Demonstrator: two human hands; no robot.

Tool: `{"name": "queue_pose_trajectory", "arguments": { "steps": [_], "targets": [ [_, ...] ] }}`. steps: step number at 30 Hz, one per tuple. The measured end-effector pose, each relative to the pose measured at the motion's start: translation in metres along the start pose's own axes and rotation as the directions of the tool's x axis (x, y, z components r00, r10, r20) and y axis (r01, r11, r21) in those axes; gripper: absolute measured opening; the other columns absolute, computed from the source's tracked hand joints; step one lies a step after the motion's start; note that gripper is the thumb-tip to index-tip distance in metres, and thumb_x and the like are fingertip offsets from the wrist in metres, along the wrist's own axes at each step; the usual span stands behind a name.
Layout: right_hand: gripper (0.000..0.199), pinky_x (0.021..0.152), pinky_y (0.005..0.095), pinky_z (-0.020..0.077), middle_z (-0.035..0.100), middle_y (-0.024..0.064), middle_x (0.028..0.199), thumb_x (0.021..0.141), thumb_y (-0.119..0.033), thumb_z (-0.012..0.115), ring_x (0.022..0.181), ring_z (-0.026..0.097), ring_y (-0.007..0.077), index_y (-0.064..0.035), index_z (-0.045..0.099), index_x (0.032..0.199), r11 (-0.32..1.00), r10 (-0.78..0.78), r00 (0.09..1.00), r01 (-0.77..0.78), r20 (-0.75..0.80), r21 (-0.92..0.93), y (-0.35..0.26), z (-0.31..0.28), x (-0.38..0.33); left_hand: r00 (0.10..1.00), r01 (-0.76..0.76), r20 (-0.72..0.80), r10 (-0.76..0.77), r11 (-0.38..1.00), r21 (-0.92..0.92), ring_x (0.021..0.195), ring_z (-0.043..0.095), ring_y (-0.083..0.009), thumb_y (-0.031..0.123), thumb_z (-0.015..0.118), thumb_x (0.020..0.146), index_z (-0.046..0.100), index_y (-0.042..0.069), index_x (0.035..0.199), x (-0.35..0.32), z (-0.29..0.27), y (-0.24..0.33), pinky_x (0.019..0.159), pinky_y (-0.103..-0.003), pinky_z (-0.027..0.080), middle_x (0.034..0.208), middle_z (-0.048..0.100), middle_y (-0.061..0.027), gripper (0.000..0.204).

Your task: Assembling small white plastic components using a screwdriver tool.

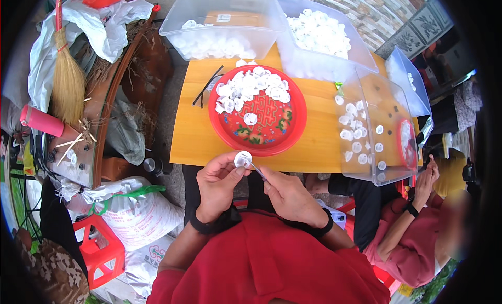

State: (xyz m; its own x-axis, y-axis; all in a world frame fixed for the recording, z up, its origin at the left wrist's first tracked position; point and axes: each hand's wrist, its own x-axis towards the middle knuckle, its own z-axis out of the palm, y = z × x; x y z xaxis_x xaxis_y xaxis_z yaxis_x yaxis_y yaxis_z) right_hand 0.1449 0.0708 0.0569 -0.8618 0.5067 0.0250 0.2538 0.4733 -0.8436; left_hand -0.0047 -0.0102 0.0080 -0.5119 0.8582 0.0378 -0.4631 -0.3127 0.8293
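My left hand [215,188] pinches a small round white plastic piece [242,159] between thumb and fingers, just beyond the near edge of my lap. My right hand [294,197] is closed around a slim metal tool [258,171], perhaps tweezers; its tip meets the right side of the white piece. Past my hands, a round red tray [214,127] with a printed pattern rests on the table. A heap of similar white pieces [250,86] fills its far half, and a single white piece [250,118] lies apart nearer me.
The yellow wooden table [191,142] bears clear plastic bins [230,24] of white pieces along its back. At right stands another clear bin [386,179], near a co-worker's hands [426,181]. Thin black glasses [201,92] lie left of the tray. A straw broom [68,76] leans at far left.
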Motion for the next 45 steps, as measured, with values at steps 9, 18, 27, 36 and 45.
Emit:
{"name": "queue_pose_trajectory", "arguments": {
  "steps": [9,18,27,36,45],
  "targets": [
    [0.043,0.066,0.037,0.0464,0.054,0.0208,0.082,0.083,-0.001,0.046,0.072,0.058,0.0344,0.0057,0.038,0.125,0.996,-0.021,0.999,0.018,-0.042,-0.083,0.004,0.015,-0.002,0.998,-0.058,-0.034,0.059,0.998,0.028,0.085,0.061,-0.0164,-0.011,0.055,0.081,0.054,-0.007,0.108,-0.003,0.004,-0.004,0.077,-0.028,0.052,0.097,0.061,-0.0131,0.027],
    [0.048,0.05,0.0391,0.0476,0.054,0.0183,0.076,0.076,-0.004,0.053,0.057,0.057,0.0315,0.0092,0.04,0.121,0.931,-0.071,0.997,0.063,-0.01,-0.361,-0.005,0.02,-0.001,0.994,-0.073,-0.082,0.075,0.997,0.028,0.084,0.061,-0.0158,-0.012,0.055,0.081,0.055,-0.007,0.107,-0.004,0.007,-0.006,0.076,-0.028,0.051,0.096,0.061,-0.0124,0.027],
    [0.047,0.05,0.0368,0.0471,0.054,0.0175,0.076,0.074,-0.003,0.054,0.057,0.057,0.0297,0.0091,0.043,0.119,0.89,-0.104,0.995,0.089,-0.009,-0.448,-0.014,0.003,-0.001,0.995,-0.062,-0.075,0.066,0.997,0.056,0.084,0.06,-0.0149,-0.011,0.055,0.082,0.054,-0.007,0.108,-0.004,0.006,-0.004,0.076,-0.027,0.052,0.096,0.062,-0.0114,0.026],
    [0.049,0.049,0.0342,0.0465,0.052,0.0147,0.074,0.072,-0.006,0.055,0.055,0.057,0.026,0.0094,0.045,0.118,0.797,-0.131,0.991,0.111,0.01,-0.594,-0.014,0.003,-0.001,0.996,-0.055,-0.064,0.06,0.995,0.079,0.083,0.06,-0.0145,-0.011,0.055,0.082,0.055,-0.006,0.107,-0.006,0.005,-0.007,0.074,-0.027,0.052,0.095,0.061,-0.0108,0.026],
    [0.047,0.039,0.0277,0.0438,0.051,0.0111,0.061,0.068,-0.007,0.056,0.051,0.055,0.0184,0.0156,0.051,0.109,0.408,-0.134,0.951,0.309,0.279,-0.859,-0.037,-0.002,0.011,0.987,-0.091,-0.085,0.135,0.915,0.394,0.081,0.06,-0.0139,-0.013,0.056,0.079,0.057,-0.006,0.103,-0.009,0.006,-0.013,0.071,-0.026,0.052,0.097,0.06,-0.0107,0.025]
  ]
}}
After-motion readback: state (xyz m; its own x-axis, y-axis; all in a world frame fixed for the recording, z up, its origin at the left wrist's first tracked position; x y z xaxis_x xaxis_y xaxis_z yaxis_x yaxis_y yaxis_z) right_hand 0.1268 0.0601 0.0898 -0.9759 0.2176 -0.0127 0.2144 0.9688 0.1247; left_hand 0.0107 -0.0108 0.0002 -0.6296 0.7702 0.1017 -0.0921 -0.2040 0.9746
